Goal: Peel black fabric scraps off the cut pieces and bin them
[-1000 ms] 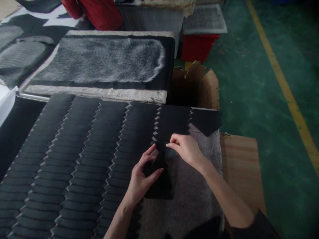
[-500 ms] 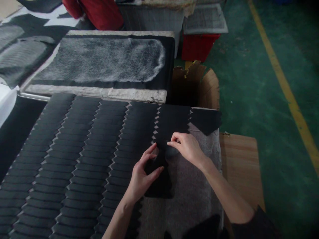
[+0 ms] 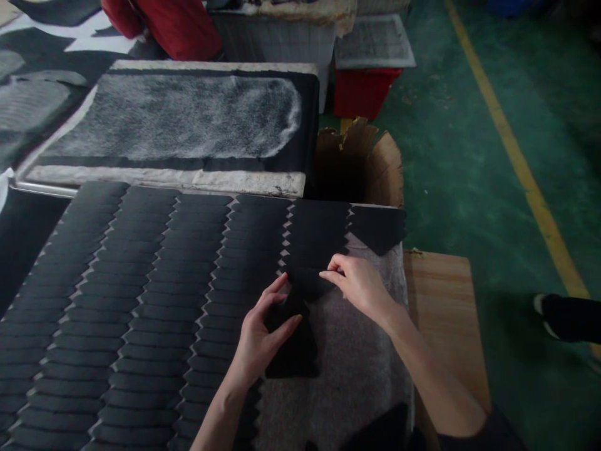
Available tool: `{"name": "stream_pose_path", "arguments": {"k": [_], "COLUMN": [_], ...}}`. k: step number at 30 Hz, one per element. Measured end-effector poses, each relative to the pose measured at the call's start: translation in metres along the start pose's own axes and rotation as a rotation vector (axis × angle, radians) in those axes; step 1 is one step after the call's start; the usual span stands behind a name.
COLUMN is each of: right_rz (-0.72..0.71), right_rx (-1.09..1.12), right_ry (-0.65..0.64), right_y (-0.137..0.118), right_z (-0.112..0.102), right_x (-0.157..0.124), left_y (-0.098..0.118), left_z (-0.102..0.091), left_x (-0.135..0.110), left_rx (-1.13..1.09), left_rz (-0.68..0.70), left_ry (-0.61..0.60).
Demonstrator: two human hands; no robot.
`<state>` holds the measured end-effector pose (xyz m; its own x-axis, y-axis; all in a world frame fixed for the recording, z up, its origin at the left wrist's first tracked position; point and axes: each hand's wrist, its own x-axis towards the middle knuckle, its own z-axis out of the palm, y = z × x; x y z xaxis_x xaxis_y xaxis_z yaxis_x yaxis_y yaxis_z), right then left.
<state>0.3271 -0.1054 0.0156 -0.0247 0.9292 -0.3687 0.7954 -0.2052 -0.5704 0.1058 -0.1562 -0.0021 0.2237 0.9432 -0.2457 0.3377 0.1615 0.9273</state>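
Note:
My left hand (image 3: 259, 338) is closed around a small stack of black fabric pieces (image 3: 297, 354), thumb on top and fingers along its far side. Just right of it, my right hand (image 3: 362, 287) pinches the edge of one black fabric piece (image 3: 307, 283), which lies at the near end of a column. Columns of overlapping black pieces (image 3: 159, 300) with zigzag edges cover the left part of the board. Beneath my hands, the greyish cloth surface (image 3: 361, 351) of the board shows. A single pointed black piece (image 3: 378, 228) lies at its far right corner.
Beyond the board stands a tray with a white-dusted black sheet (image 3: 188, 116). An open cardboard box (image 3: 387, 166) and a red bin (image 3: 364, 94) are behind it. A wooden board (image 3: 444, 313) sits at right. A person in red (image 3: 176, 28) is far left; another's shoe (image 3: 544, 313) shows right.
My right hand has moved slightly right, away from my left hand, and the pinched piece now lies flatter across the column's end. The view has shifted a little; a foot has appeared at right.

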Motion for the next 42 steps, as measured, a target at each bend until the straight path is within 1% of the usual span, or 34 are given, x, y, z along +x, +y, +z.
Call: {"name": "stream_pose_path", "arguments": {"k": [4,8,13,18,21,23,25,26,27,29,30,32,35,38,40,42], "right_rz": [0.05,0.076,0.122,0.192,0.195,0.191,0.171,0.145,0.111,0.033,0.022,0.06,0.124,0.113,0.105,0.096], "right_rx": [-0.004,-0.054,-0.112,-0.211,-0.212,-0.22,-0.138,-0.042,0.08,0.31,0.36,0.397,0.504,0.665,0.685,0.655], "right_ry": [0.036,0.079,0.064,0.109,0.129,0.18,0.203,0.175,0.123,-0.021,-0.064,-0.118,-0.172,-0.222,-0.202,-0.143], "right_y": [0.008,0.012,0.011,0.01,0.01,0.008,0.001,-0.004,-0.009,-0.02,-0.024,-0.03,-0.028,-0.022,-0.02,-0.019], "right_z": [-0.005,-0.003,0.001,0.003,0.002,0.002,0.005,0.008,0.012,0.023,0.029,0.041,0.051,0.053,0.05,0.045], "right_x": [-0.005,-0.006,-0.005,-0.003,-0.007,-0.014,-0.027,-0.035,-0.043,-0.06,-0.067,-0.077,-0.082,-0.08,-0.079,-0.077], "left_y": [-0.002,-0.004,-0.005,-0.002,-0.002,-0.002,-0.001,0.0,0.001,0.004,0.006,0.01,0.014,0.015,0.015,0.014], "left_z": [0.001,0.002,0.003,0.003,0.002,0.001,0.0,-0.001,-0.001,-0.001,-0.001,0.002,0.008,0.013,0.014,0.013], "left_x": [0.0,0.0,-0.001,0.002,0.002,0.0,-0.004,-0.007,-0.009,-0.015,-0.018,-0.022,-0.028,-0.031,-0.033,-0.035], "left_rx": [0.011,0.01,0.014,0.012,-0.024,-0.061,-0.107,-0.133,-0.161,-0.216,-0.246,-0.329,-0.52,-0.667,-0.689,-0.679], "left_rz": [0.01,0.005,0.005,0.012,0.012,-0.016,-0.097,-0.151,-0.2,-0.266,-0.281,-0.314,-0.429,-0.525,-0.557,-0.575], "left_ry": [0.007,0.008,0.019,0.033,0.036,0.048,0.089,0.115,0.144,0.185,0.196,0.217,0.217,0.215,0.229,0.236]}}
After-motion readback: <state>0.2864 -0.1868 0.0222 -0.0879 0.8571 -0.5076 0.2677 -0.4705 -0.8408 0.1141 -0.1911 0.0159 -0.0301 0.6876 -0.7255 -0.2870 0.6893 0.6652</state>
